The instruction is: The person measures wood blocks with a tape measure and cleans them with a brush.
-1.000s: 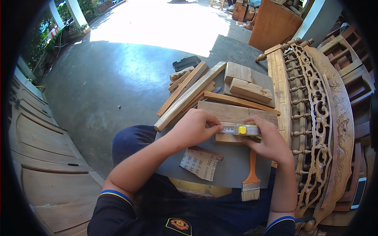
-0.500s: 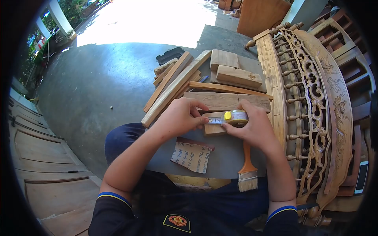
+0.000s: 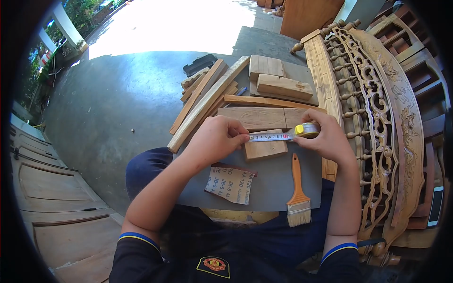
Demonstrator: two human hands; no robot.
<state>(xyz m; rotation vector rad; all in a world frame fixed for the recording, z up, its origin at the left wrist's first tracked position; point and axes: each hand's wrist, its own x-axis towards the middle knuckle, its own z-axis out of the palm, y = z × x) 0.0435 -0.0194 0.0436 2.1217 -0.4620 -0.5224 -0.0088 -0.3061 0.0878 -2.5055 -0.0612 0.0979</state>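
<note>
A tape measure [image 3: 306, 130] with a yellow button is in my right hand [image 3: 325, 137], at the right of a small wooden block [image 3: 266, 150]. Its white blade [image 3: 270, 137] stretches across the top of the block. My left hand [image 3: 222, 139] pinches the blade's free end at the block's left edge. Just behind the block lies a longer wooden board [image 3: 252, 118] with a dark line across it. Sandpaper [image 3: 230, 184] rests in front of my left hand, and a brush [image 3: 297, 188] with an orange handle lies in front of my right.
Wooden strips [image 3: 207, 104] lie at the left of the grey work surface [image 3: 273, 181], stacked blocks [image 3: 284, 86] at its back. A carved wooden frame [image 3: 377, 108] stands at the right, near a phone [image 3: 435, 206]. Door panels [image 3: 52, 181] are at the left.
My right hand has moved right with the tape measure, and more of the blade is pulled out. The block and the brush handle show more fully. My left hand still pinches the blade's end.
</note>
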